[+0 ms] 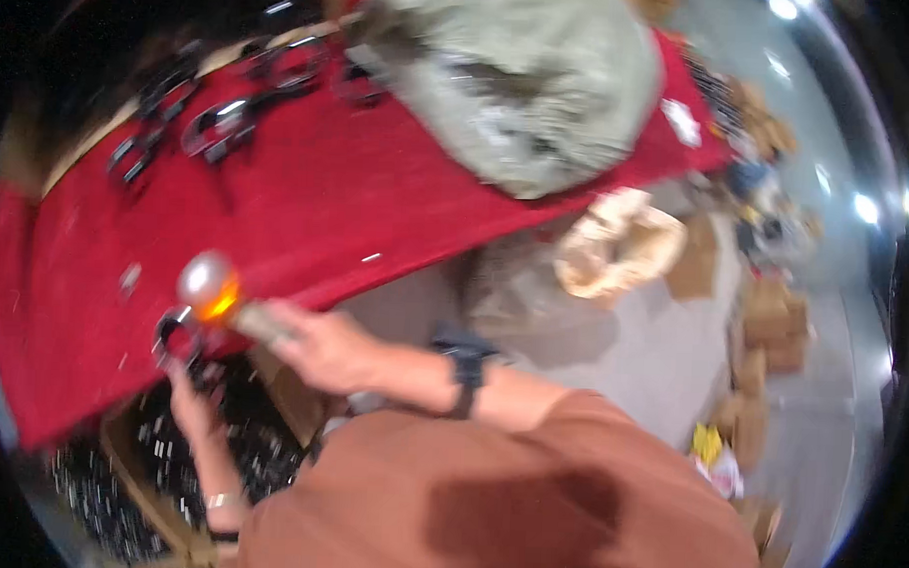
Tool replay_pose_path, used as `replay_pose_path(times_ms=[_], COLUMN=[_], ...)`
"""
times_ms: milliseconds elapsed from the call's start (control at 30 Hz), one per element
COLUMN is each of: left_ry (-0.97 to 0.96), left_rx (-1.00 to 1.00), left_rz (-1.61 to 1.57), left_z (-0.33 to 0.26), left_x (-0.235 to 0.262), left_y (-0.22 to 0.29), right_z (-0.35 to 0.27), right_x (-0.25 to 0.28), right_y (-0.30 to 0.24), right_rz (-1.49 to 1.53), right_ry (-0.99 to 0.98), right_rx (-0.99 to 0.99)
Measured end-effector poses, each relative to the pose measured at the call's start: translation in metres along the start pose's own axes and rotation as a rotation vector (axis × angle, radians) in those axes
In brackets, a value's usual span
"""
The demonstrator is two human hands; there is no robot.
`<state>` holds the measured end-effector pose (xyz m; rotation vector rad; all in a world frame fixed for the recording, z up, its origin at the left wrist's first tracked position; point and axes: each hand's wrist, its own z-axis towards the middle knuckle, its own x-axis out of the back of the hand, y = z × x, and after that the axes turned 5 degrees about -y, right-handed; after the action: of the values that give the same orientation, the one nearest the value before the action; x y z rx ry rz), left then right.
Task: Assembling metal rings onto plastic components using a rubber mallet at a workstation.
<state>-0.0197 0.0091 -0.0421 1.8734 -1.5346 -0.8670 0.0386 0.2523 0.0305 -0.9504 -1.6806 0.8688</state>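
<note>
My right hand (pixel 324 346) is wrapped round the pale handle of a mallet (pixel 209 285) with a rounded silver and orange head. The head is just above a dark ring-shaped part (pixel 179 334) at the near edge of the red-covered table (pixel 307 204). My left hand (pixel 192 405) grips that ring from below, with its fingers partly blurred. Whether the mallet touches the ring, I cannot tell. Several similar black ring-shaped parts, one of them a shiny ring (pixel 220 128), lie toward the far left of the table.
Under my left arm stand cardboard boxes (pixel 137 478) full of small black pieces (pixel 174 434). A large grey-green sack (pixel 541 97) rests on the table's far right. Beyond the near edge, a cream bag (pixel 616 250) sits low down. Cardboard boxes (pixel 774 320) line the floor at right.
</note>
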Motion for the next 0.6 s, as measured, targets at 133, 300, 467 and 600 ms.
replay_pose_path(times_ms=[133,300,467,600], left_ry=[-0.050,-0.104,-0.073,-0.105], left_rx=[0.005,-0.094,-0.123,-0.160], left_rz=[0.005,0.014,0.001,-0.018], left_z=[-0.011,-0.006,-0.007,0.002], left_x=[-0.027,-0.029,-0.020,-0.021], left_y=[0.006,0.004,0.002,-0.005], right_z=[-0.004,-0.005,-0.007,-0.012], right_x=[0.011,0.010,0.000,-0.018], right_y=[-0.005,-0.014,-0.042,0.009], right_rz=[0.171,0.184,0.265,-0.086], right_ry=[0.024,0.058,0.124,0.134], right_rx=[0.037,-0.022,0.174,0.272])
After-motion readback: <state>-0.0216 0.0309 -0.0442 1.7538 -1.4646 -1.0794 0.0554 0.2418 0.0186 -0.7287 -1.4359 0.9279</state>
